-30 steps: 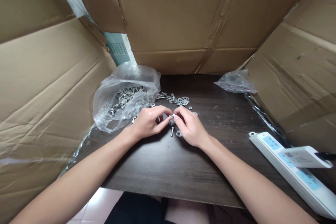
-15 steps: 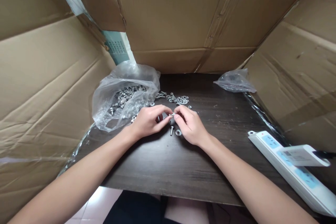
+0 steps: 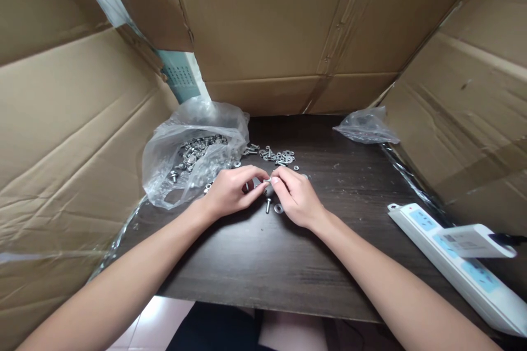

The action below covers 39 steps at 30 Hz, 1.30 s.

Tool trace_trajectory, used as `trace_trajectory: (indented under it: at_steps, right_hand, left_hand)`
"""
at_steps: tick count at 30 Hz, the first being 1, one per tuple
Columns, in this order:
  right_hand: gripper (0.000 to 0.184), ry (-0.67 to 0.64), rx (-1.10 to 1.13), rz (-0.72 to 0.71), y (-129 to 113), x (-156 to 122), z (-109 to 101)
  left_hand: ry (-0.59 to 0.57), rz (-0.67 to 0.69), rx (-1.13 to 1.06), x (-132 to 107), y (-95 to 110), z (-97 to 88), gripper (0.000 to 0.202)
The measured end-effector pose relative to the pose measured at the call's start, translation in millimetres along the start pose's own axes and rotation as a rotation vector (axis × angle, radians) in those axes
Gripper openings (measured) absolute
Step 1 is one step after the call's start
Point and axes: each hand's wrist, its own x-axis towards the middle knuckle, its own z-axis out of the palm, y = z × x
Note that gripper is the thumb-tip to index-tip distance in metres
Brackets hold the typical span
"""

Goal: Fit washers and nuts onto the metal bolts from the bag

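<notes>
1. Head view: your left hand [image 3: 233, 191] and right hand [image 3: 297, 197] meet over the table [image 3: 230, 263], thumb and fingertips of each nearly closed, pinching a small metal fastener [image 3: 267, 180].
2. Head view: that fastener sits directly between both sets of fingertips, its long axis seemingly running from hand to hand; neither hand is clearly nearer.
3. Head view: a bolt [image 3: 268, 207] lies just on your side of the fingertips, beside a washer [image 3: 279, 208].

Bare bench [image 3: 317, 142] provides clearance between loose fasteners [image 3: 284, 159] and small bag [image 3: 366, 126]. Large bag [image 3: 158, 145] obstructs the left side, power strip [image 3: 465, 279] the right, cardboard wall [image 3: 263, 27] the rear.
</notes>
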Motion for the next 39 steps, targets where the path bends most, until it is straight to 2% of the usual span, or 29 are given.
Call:
trace_trajectory:
  at_steps: [6, 19, 27, 33, 39]
  right_hand:
    - [0.013, 0.002, 0.023, -0.01, -1.2, 0.1, -1.0]
    - [0.018, -0.024, 0.033, -0.043, 2.6, 0.5, 2.1]
    - [0.011, -0.034, -0.013, -0.02, 1.5, -0.6, 1.2]
    - [0.019, -0.043, 0.005, -0.034, 2.7, 0.0, 2.8]
    - [0.018, -0.031, -0.008, -0.01, 2.2, 0.1, 2.3]
  left_hand:
    - [0.001, 0.002, -0.007, 0.0, -0.5, 0.4, 0.007]
    - [-0.019, 0.009, -0.009, -0.5, -0.3, 0.9, 0.008]
    - [-0.011, -0.005, -0.005, -0.6, -0.7, -0.3, 0.008]
    - [-0.008, -0.008, -0.011, -1.1, -1.0, 0.5, 0.008]
    - [-0.006, -0.029, -0.016, -0.9, -2.0, 1.7, 0.008]
